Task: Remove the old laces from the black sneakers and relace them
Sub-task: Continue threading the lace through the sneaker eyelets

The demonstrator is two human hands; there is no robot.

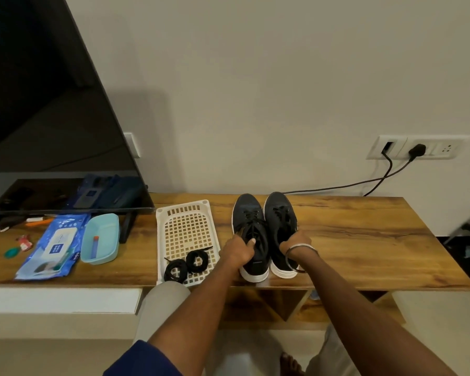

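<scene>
Left hand (238,249) grips the collar of the left sneaker (251,234); right hand (296,244) grips the right sneaker (281,229), fingers curled over its opening. Both laced shoes sit side by side on the wooden table (364,240). Two coiled black laces (186,264) lie in the white basket (186,229) just left.

Person, head view: bare forearms; left hand (238,252) below a dark blue sleeve (144,360); right hand (296,241) with thin metal bangle (300,253); light grey trousers (160,308); bare foot.

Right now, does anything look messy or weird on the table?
Nothing stands out. Both sneakers stand side by side, laced, and two lace bundles sit neatly coiled in the white basket.
</scene>
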